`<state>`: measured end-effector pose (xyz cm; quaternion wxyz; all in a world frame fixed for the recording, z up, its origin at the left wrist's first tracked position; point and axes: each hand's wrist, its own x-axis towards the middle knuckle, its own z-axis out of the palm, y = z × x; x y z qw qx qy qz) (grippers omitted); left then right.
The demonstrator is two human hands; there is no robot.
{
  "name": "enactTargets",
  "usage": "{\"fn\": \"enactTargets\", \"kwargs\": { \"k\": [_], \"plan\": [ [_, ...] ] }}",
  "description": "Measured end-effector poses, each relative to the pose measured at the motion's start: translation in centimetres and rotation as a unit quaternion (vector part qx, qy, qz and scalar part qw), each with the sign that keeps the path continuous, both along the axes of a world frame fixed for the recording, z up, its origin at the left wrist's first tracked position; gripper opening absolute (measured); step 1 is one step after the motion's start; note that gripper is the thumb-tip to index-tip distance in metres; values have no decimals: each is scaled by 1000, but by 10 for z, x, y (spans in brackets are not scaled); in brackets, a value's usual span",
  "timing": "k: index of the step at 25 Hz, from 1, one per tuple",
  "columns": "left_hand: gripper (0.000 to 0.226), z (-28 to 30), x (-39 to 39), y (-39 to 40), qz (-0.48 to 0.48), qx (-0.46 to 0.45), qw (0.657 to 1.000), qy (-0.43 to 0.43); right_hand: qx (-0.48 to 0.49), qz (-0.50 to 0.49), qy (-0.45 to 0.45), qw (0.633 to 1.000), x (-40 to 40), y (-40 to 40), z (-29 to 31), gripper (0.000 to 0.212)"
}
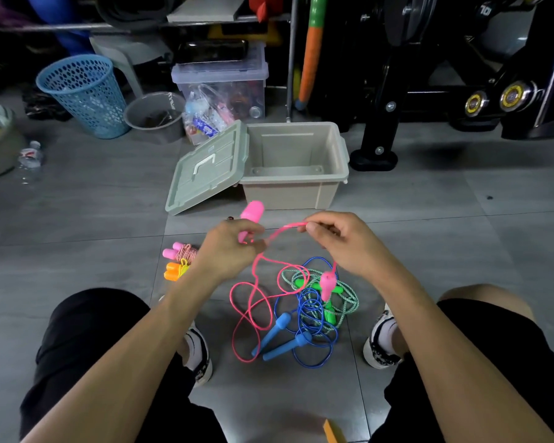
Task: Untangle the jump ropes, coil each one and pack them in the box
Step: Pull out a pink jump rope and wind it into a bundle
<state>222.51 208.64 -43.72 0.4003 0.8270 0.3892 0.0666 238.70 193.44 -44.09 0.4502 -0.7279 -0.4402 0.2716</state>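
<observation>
Left hand [229,251] grips one pink handle [251,215] upright; right hand [343,241] pinches the pink cord [280,231] just beside it, a short arc spanning the two. Likely purpose: draw the pink rope [253,302] free for coiling. Its thin, glossy cord hangs in loose loops below the hands, second handle [327,282] dangling over the blue rope [311,321] and green rope [330,292]. Beyond the hands the box [296,190] stands open.
</observation>
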Motion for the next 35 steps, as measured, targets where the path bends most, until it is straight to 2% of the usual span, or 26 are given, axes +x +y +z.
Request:
{"fn": "enactTargets", "kwargs": {
  "k": [2,4,7,8,11,14,15,17,19,20,21,23,25,29,32,35],
  "plan": [
    [23,6,1,-13,-65,4,994,-89,-11,32,0,999,-5,-2,4,23],
    [17,10,2,-20,-105,9,984,-144,-19,53,-10,998,-8,0,2,20],
    [1,11,5,-25,-96,31,982,-157,-15,49,12,999,-8,0,-2,15],
    [4,11,8,-26,-87,38,983,-155,-16,41,28,999,-7,0,-4,15],
    [17,12,12,-18,-4,-4,980,-201,-50,13,46,998,-1,-2,-12,20],
    [24,15,6,4,143,-57,949,-275,-74,-25,23,997,3,-1,-18,21],
    [25,14,4,11,173,-55,950,-255,-64,-40,24,997,4,-1,-18,20],
    [33,7,1,17,168,-61,975,-134,-33,-56,15,998,3,0,-12,20],
    [28,-1,3,8,82,-78,994,-7,-11,-43,-17,999,1,0,-7,17],
    [17,-3,5,2,34,-69,997,2,-13,-22,-37,999,0,0,-5,16],
    [9,-2,5,-5,-11,-51,998,-23,-23,8,-55,998,-2,1,-4,16],
    [12,-1,5,-16,-87,-5,990,-108,-56,60,-70,994,-7,2,-4,18],
    [6,1,7,-23,-121,33,982,-140,-80,75,-57,992,-8,2,-5,19],
    [14,3,13,-20,-30,49,987,-149,-75,50,-28,996,-7,-1,-6,4],
    [24,8,16,-11,40,-9,980,-196,-91,56,-43,993,-4,-5,-7,26],
    [26,9,15,-5,76,-48,975,-205,-71,50,-69,994,-2,-6,-11,35]
  ]
}}
